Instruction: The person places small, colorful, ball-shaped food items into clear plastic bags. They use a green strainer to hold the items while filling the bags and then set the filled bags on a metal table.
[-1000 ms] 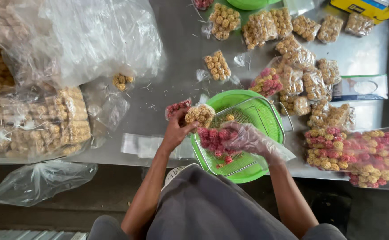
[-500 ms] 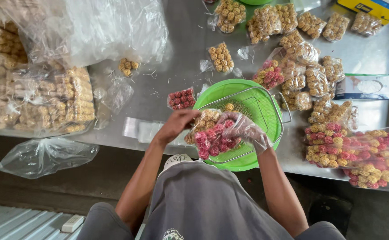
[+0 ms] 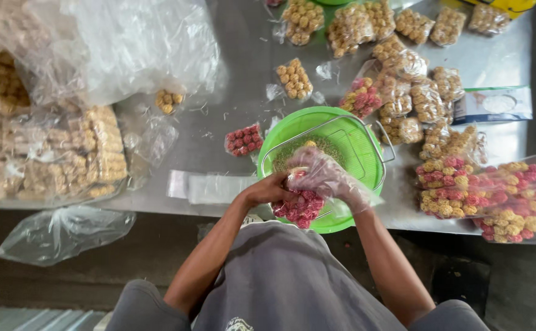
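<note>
Both hands, left hand (image 3: 268, 191) bare, right hand (image 3: 320, 175) plastic-gloved, grasping clear bag of pink balls (image 3: 298, 207) over green basin (image 3: 353, 138)

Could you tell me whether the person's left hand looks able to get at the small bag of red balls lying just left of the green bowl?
Probably yes. The small bag of red balls lies in the open on the table, with nothing over it, just beyond the left hand. That hand, though, is holding the bag of pink balls.

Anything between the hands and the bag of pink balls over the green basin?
Nothing visible. The left hand and the plastic-gloved right hand both touch the bag of pink balls over the green basin.
</note>
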